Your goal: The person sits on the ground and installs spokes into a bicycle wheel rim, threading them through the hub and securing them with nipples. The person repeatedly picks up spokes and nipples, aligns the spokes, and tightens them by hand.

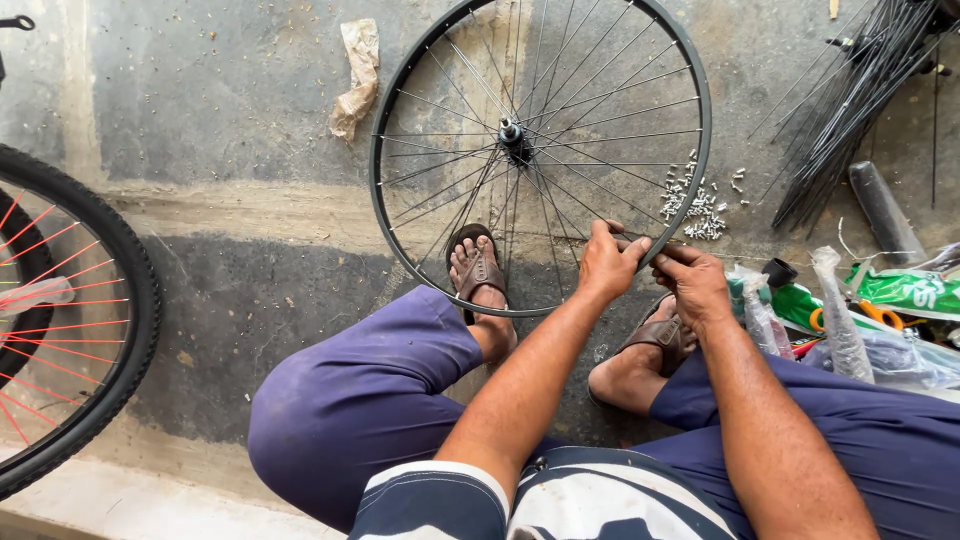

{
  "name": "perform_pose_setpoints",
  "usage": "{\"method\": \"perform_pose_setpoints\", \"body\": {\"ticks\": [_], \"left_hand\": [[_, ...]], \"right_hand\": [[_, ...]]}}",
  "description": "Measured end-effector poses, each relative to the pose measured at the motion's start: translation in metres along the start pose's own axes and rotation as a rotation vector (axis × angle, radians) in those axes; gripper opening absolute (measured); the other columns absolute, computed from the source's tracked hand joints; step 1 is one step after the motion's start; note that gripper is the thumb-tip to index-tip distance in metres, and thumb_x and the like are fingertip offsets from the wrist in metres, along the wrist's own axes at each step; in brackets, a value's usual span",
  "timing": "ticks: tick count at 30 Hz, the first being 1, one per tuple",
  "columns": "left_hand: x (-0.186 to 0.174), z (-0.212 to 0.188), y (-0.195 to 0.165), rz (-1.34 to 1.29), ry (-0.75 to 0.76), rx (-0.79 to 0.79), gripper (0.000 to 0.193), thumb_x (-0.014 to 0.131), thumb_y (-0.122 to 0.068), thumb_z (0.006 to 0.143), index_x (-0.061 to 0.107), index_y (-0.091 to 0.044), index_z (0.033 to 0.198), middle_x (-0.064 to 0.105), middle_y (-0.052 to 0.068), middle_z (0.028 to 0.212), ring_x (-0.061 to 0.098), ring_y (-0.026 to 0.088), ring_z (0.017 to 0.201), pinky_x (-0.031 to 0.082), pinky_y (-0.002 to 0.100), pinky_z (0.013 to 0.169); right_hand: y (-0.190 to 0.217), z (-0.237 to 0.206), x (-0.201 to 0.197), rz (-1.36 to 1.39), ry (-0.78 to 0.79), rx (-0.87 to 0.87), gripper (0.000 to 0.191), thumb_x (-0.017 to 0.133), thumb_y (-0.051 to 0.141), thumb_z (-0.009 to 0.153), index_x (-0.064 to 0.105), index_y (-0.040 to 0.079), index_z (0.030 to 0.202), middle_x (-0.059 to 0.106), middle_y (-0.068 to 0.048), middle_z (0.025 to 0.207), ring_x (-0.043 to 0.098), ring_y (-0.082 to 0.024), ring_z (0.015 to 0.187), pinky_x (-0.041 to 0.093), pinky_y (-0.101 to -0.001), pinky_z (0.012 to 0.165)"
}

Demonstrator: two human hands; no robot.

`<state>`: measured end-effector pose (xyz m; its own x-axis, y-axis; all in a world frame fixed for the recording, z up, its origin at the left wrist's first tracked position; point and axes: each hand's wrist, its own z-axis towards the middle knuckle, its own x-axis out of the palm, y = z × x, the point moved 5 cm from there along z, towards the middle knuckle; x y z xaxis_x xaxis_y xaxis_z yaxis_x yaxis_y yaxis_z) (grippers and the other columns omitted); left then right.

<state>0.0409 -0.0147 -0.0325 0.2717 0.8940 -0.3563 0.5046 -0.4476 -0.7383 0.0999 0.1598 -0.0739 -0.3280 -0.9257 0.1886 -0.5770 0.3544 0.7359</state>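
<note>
- Left hand (pixel 607 262) closed in a grip on the wheel rim (pixel 392 250).
- Right hand (pixel 692 283) likewise grips the rim, beside it.
- Loose nipples (pixel 697 208) lie on the floor (pixel 230 100).

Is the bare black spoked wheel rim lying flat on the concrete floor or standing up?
Lying flat: the bare black spoked wheel rim shows as a full circle from above, and the sandalled foot rests inside it.
</note>
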Motion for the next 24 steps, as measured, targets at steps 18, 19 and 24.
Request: {"method": "perform_pose_setpoints", "body": {"ticks": [18,19,24], "left_hand": [[-0.003,-0.003,-0.007,0.032,-0.062,-0.018,0.057,0.082,-0.036,0.086,0.053,-0.002,0.122,0.078,0.017,0.099,0.072,0.028,0.095,0.054,0.039,0.086],[-0.001,-0.002,-0.008,-0.097,-0.033,0.018,0.058,0.080,-0.034,0.085,0.051,-0.002,0.124,0.076,0.016,0.102,0.072,0.027,0.096,0.055,0.039,0.085],[0.002,-0.001,-0.006,-0.042,-0.031,-0.027,0.056,0.079,-0.035,0.081,0.053,-0.005,0.120,0.075,0.016,0.102,0.072,0.028,0.093,0.055,0.042,0.080]], "right_hand": [[0.007,-0.003,0.004,-0.029,0.003,-0.005,0.023,0.073,0.005,0.094,0.073,-0.002,0.116,0.075,-0.007,0.095,0.067,-0.013,0.076,0.055,-0.0250,0.068],[0.006,-0.002,0.004,-0.027,0.004,0.001,0.023,0.073,0.005,0.094,0.074,-0.001,0.116,0.075,-0.007,0.095,0.066,-0.013,0.075,0.054,-0.0249,0.067],[0.008,-0.002,0.005,0.006,0.013,-0.021,0.021,0.073,0.005,0.094,0.074,-0.001,0.114,0.075,-0.008,0.095,0.067,-0.013,0.076,0.055,-0.0253,0.068]]}}
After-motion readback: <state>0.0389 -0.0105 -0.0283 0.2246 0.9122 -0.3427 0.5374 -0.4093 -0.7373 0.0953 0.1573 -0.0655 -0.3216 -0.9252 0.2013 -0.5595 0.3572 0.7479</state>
